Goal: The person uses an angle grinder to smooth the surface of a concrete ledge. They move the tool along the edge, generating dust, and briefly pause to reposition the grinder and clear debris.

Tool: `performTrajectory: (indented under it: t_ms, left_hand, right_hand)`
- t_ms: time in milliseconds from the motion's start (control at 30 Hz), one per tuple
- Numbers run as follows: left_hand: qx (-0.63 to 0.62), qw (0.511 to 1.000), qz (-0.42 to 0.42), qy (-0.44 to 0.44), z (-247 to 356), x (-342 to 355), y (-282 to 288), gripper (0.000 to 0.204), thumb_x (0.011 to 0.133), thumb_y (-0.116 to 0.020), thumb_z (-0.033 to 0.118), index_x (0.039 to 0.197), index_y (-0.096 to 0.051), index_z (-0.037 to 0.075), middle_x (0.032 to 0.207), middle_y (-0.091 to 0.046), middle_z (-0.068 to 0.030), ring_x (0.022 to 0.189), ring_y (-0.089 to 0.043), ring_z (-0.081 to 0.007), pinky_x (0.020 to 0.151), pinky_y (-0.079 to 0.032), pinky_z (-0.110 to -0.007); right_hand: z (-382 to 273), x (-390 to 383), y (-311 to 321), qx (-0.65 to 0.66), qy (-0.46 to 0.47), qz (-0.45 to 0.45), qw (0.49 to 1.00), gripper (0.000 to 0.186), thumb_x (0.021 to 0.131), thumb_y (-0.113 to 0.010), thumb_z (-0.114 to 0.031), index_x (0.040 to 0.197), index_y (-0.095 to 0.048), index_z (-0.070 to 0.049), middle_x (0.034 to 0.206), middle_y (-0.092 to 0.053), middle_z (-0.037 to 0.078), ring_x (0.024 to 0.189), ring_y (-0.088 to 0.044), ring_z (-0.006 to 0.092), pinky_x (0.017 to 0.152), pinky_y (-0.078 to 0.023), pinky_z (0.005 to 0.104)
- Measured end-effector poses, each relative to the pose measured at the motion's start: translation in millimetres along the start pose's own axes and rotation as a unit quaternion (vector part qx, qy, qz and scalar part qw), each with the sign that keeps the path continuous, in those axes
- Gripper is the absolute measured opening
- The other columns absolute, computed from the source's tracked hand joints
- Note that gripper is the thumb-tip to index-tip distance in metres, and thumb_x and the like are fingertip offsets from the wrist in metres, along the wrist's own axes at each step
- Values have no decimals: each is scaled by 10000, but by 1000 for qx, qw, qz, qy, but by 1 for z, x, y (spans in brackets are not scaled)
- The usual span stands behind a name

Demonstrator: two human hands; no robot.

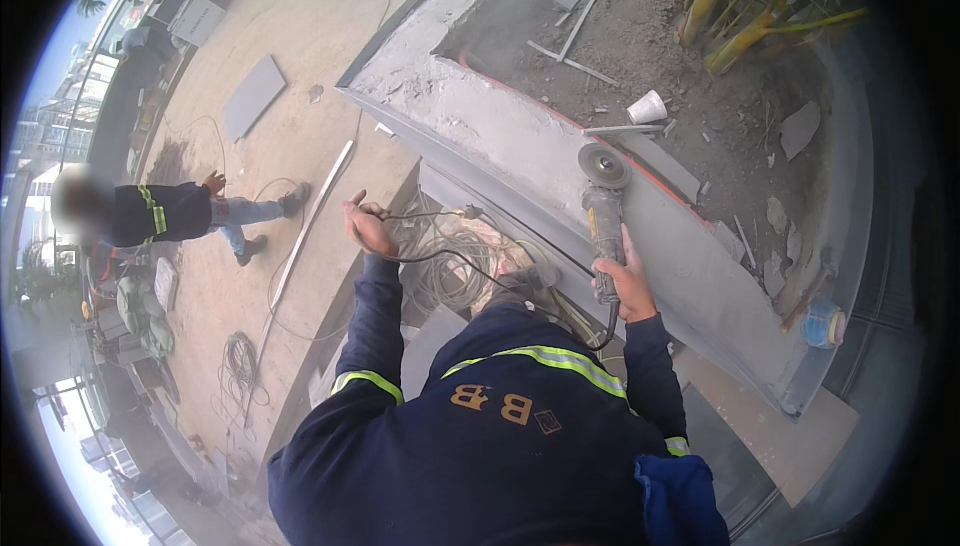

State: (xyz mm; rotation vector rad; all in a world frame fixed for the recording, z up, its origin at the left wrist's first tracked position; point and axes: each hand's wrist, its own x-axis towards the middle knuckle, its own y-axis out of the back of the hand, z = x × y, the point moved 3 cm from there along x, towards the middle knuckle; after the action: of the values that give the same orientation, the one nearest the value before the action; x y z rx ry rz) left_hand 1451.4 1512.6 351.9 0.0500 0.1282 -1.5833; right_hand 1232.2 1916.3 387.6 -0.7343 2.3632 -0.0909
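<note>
Gripping the grinder (603, 231) by its body, the right hand (628, 286) is keeping the disc up at one o'clock over the grey slab (690, 256), while the left hand (368, 228), closed at ten o'clock, is lifting the cable (430, 254) clear of the coiled wires (455, 281).

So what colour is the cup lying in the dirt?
White; the cup shows best in the head view.
</note>
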Motion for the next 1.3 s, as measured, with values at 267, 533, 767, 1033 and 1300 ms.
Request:
performTrajectory:
  t_ms: [267, 533, 767, 1033, 1300]
  left_hand:
    - [179, 927, -327, -38, -28, -93, -113, 621, 1053, -436, 498, 1072, -673, -76, 677, -527, -27, 610, -495, -129, 576, -409, -306]
    - [269, 774, -570, -53, -32, -243, -134, 635, 966, -623, 505, 1171, -624, -95, 883, -688, -186, 841, -676, -249, 769, -526, -375]
    - [248, 626, -643, 366, -102, -229, -154, 631, 979, -559, 579, 1148, -657, -20, 997, -672, -79, 880, -622, -174, 784, -470, -278]
    - [2, 649, -591, 480, -51, -263, -157, 447, 967, -643, 436, 1143, -627, 25, 951, -673, -69, 835, -663, -176, 763, -541, -324]
    - [-42, 705, -632, 318, 23, -254, -159, 327, 921, -644, 214, 1114, -616, -48, 933, -666, -109, 825, -673, -216, 757, -554, -338]
  right_hand:
    - [15, -5, 4, -30, 31, 10, 999, 967, 797, -700, -46, 1612, -179, -68, 1061, -614, 88, 768, -601, 143, 637, -539, 295]
    - [58, 16, -31, 17, 132, 74, 988, 639, 806, -680, -20, 1398, -441, 6, 1093, -623, 85, 892, -638, 163, 745, -550, 312]
    - [62, 3, -28, 17, 76, 74, 994, 624, 711, -721, -2, 1290, -494, 38, 1098, -623, 107, 967, -638, 188, 820, -530, 317]
    - [19, -40, -44, -10, 158, 4, 987, 595, 744, -696, -24, 1299, -492, 37, 1039, -620, 108, 915, -631, 169, 782, -530, 314]
    - [-21, -47, -52, 9, 192, -46, 980, 1082, 734, -779, -122, 1592, -138, 33, 1496, -399, 199, 1337, -469, 250, 1089, -413, 354]
